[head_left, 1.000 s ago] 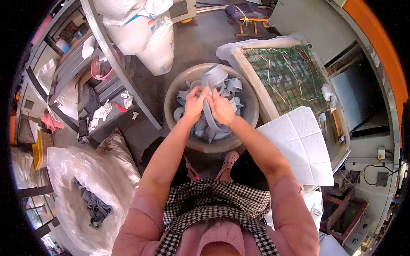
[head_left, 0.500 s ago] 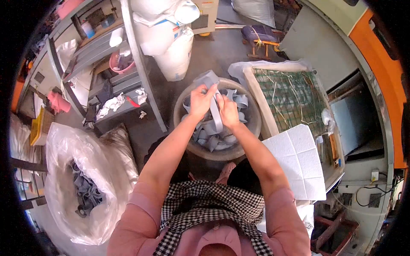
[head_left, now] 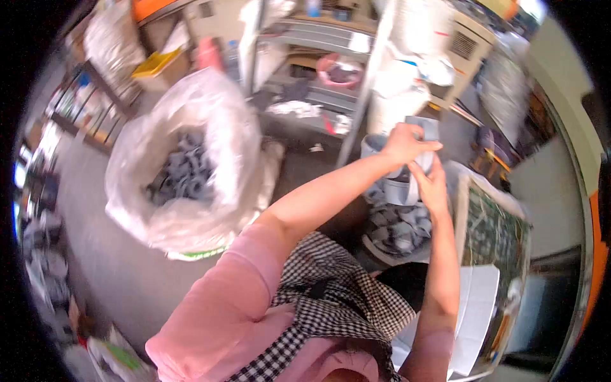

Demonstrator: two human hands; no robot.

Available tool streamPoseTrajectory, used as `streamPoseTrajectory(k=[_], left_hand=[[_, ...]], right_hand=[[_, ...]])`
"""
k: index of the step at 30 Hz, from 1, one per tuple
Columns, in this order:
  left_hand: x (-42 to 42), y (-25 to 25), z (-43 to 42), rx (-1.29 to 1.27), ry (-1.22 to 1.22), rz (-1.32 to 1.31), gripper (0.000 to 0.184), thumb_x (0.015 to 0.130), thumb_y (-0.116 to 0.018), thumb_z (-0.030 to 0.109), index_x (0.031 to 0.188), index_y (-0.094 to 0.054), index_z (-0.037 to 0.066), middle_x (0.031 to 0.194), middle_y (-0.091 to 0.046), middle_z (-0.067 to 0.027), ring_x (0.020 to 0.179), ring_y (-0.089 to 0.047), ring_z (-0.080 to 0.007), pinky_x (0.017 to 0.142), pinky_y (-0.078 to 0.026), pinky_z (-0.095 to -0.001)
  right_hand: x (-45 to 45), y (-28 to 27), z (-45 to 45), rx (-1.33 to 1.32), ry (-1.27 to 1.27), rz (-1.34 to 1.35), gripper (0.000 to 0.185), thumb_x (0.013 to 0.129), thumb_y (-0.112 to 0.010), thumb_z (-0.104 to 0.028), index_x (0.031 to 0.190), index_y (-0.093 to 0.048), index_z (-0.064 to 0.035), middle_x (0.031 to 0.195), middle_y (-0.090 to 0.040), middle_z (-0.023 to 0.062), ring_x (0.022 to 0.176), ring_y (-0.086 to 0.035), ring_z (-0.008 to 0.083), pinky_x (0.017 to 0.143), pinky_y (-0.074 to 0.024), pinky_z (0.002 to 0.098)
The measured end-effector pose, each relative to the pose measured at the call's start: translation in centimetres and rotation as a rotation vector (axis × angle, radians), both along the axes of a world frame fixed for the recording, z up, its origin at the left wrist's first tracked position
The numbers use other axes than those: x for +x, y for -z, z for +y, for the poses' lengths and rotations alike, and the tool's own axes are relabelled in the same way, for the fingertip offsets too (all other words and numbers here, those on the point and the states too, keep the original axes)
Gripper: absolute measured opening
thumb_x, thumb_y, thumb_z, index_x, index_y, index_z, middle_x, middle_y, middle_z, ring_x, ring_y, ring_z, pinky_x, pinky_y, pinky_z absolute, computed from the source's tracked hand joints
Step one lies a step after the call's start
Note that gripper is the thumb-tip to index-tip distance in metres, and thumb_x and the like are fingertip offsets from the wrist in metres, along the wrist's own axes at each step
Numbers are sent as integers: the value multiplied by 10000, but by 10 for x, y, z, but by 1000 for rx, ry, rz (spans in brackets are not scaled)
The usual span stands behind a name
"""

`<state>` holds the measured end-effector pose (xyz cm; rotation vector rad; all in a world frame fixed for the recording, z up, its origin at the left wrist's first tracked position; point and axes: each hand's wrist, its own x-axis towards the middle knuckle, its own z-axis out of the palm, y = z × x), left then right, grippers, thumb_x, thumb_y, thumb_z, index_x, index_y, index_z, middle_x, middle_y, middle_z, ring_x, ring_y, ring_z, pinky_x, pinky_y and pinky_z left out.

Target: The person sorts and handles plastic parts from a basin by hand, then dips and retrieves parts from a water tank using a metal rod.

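A pale grey, smooth-looking curved strip is held up over the far side of the round, pale-rimmed basin, its broad squarish end showing beyond the fingers and its finer edges blurred. The left hand and right hand both have their grip clamped on it. Grey curled pieces heap inside the basin; left of the basin stands a translucent white plastic bag holding darker grey scraps.
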<state>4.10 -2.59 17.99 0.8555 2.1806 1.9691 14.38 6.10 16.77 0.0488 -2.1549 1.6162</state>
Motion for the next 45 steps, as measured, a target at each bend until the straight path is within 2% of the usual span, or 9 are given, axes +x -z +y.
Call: streamPoseTrajectory(k=[11, 13, 15, 17, 24, 27, 29, 35, 45], left_hand=[[25, -70, -286, -282, -538, 22, 303, 784, -670, 309, 962, -670, 63, 790, -645, -72, 657, -574, -129, 578, -462, -267], [8, -84, -341, -484, -757, 31, 419, 834, -580, 373, 1096, -623, 49, 1164, -582, -134, 1032, -565, -241, 928, -394, -353], [-58, -59, -460, -1099, -730, 1038, 399, 857, -548, 329, 1172, -594, 88, 1202, -571, -96, 1077, -549, -196, 950, -392, -314], [-66, -97, -476, -120, -858, -11, 380, 900, -492, 287, 1198, -572, 65, 1235, -554, -96, 1083, -545, -187, 953, -397, -305], [-176, 2, -590, -1121, -1842, 69, 880, 681, -529, 736, 1159, -506, -2, 798, -623, -208, 637, -625, -325, 573, -513, -405], [-205, 51, -500, -1389, -1242, 659, 746, 719, -556, 680, 953, -609, -27, 818, -616, -252, 825, -621, -347, 751, -496, -427], [-147, 63, -339, -637, -677, 746, 589, 772, -632, 505, 995, -616, -40, 827, -627, -230, 812, -613, -380, 755, -490, -412], [140, 46, 44, -400, 586, 897, 446, 747, -694, 124, 1150, -530, 27, 1193, -482, -205, 1121, -449, -366, 954, -363, -425], [356, 97, 224, -357, 1379, 1108, 670, 664, -748, 209, 1251, -451, 82, 1228, -451, -153, 1231, -366, -321, 1037, -226, -505]], right_hand=[[-52, -26, -212, 279, -482, 178, 664, 772, -679, -303, 1234, -359, 51, 1225, -448, 281, 1141, -466, 379, 952, -380, 408], [-43, -42, -220, 416, -389, 309, 603, 795, -660, -221, 1258, -383, 48, 1248, -419, 215, 1157, -446, 326, 979, -364, 365], [-33, -46, -204, 533, -378, 338, 578, 791, -659, -221, 1243, -409, 37, 1225, -405, 210, 1129, -456, 336, 957, -389, 371], [-11, -43, -171, 605, -331, 312, 545, 792, -655, -216, 1225, -432, 29, 1209, -411, 199, 1109, -469, 337, 944, -400, 371], [193, 21, 55, 767, 447, -222, 515, 756, -675, -226, 1196, -494, -30, 1219, -457, 201, 1146, -448, 353, 980, -373, 398], [332, 20, 131, 845, 912, -826, 542, 792, -643, -319, 1201, -479, -2, 1226, -449, 234, 1164, -430, 357, 969, -381, 414], [403, 22, 143, 770, 1243, -1145, 577, 813, -621, -341, 1228, -428, 11, 1182, -486, 263, 1146, -446, 349, 942, -396, 429], [494, 58, 139, 526, 833, -1215, 515, 879, -529, -370, 1205, -468, 25, 1112, -570, 241, 1018, -578, 338, 899, -446, 407], [581, 61, 193, 137, 889, -1057, 350, 880, -548, -244, 1186, -548, -75, 1080, -613, 150, 998, -592, 257, 869, -460, 345]])
